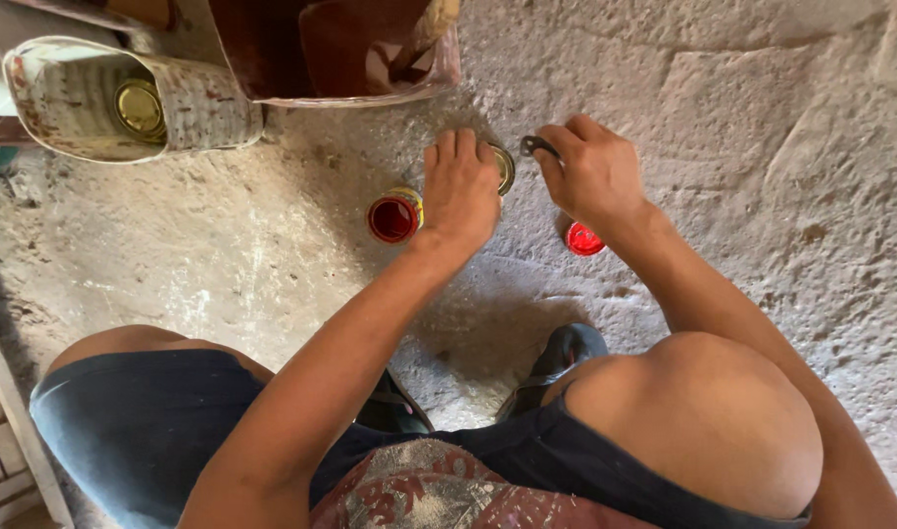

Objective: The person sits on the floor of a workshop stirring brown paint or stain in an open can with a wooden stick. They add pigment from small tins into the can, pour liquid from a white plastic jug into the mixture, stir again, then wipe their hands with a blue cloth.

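I squat over a rough concrete floor. My left hand [460, 188] presses down on top of a small closed tin can [505, 168], of which only the gold rim shows. My right hand [593, 174] grips a dark metal tool [538, 146] whose tip meets that can's edge. An open small tin of red paint [394, 216] stands just left of my left hand. A red lid [583, 239] lies on the floor under my right wrist.
A paint-spattered bag [189, 103] at top left holds a tin with a gold lid [140, 108]. A reddish-brown container [355, 54] stands at the top middle. My knees and sandalled feet [564, 355] fill the lower frame. A wooden piece [17, 431] lies at the left edge.
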